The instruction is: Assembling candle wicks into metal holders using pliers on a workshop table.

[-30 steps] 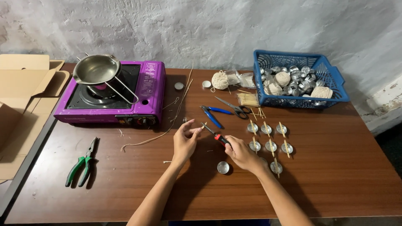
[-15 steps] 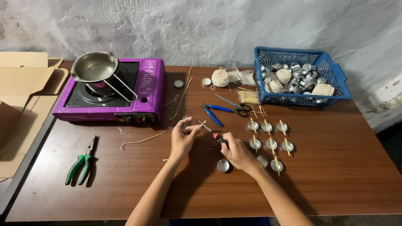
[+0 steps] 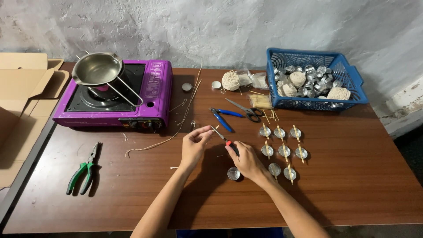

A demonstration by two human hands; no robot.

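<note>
Right hand: closed around a small tool with a red-and-black handle, its thin metal tip pointing up-left toward the other hand.
Left hand: fingertips pinched together at the tool's tip; what they pinch is too small to tell.
Nearest cup: an empty round metal cup on the surface, just beside the right hand.
Open room: bare brown surface toward the near edge and right.
Crowded side: rows of metal cups with sticks right, purple stove far left, blue basket at the back.
</note>
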